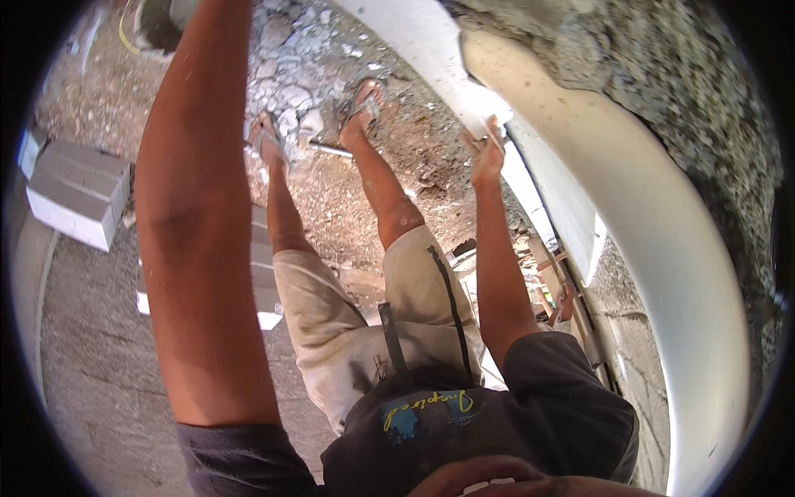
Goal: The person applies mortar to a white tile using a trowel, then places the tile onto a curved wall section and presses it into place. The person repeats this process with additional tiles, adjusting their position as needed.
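My left arm reaches straight up past the upper edge of the head view, so the left hand is out of sight. On the other side, my right hand is raised against a glaring white area along the pale wall strip. Its thumb and fingers close on the lower edge of something bright there. Glare hides the shape, and I cannot tell whether it is a separate piece or part of the strip. Just right of this hand runs a smooth cream curved band.
Rough grey stonework lines the right side. Light grey blocks lie at the left. Broken whitish rubble covers the ground around my sandalled feet, with a short pale rod between them. A round container stands at the upper left.
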Demonstrator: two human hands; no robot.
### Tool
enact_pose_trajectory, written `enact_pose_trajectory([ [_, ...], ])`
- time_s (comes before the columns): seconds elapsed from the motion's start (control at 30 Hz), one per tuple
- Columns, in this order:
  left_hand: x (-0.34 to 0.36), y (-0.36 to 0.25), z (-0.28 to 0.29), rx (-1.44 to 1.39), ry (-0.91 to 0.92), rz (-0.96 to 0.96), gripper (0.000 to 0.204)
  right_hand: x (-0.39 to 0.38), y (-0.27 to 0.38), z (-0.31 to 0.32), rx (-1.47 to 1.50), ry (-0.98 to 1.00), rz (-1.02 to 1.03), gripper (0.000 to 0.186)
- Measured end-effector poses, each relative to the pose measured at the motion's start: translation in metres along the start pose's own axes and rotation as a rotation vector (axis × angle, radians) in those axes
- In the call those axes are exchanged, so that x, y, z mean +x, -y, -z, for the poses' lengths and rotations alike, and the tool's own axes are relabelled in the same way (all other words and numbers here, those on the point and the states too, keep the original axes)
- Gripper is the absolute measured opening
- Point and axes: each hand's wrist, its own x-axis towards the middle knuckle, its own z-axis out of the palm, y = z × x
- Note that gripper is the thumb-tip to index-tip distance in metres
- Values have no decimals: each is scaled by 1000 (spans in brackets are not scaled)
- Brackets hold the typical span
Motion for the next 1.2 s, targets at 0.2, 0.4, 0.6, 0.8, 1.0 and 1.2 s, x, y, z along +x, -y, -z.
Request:
enact_pose_trajectory([
  [0.2,4,1,-1,39,39,4,74,-47,-22,38,-432,247,-3,45],
  [0.4,-11,10,5,78,68,22,73,-85,45,79,-621,-48,190,30],
  [0.6,-21,10,5,64,71,15,72,-2,70,21,-663,91,80,69],
  [0.8,-27,14,4,62,87,14,71,13,62,5,-371,258,-87,75],
  [1.0,-29,19,1,68,101,17,70,16,72,7,-442,264,-206,81],
  [1.2,-25,20,-1,74,124,-2,69,22,69,11,-502,270,-134,87],
])
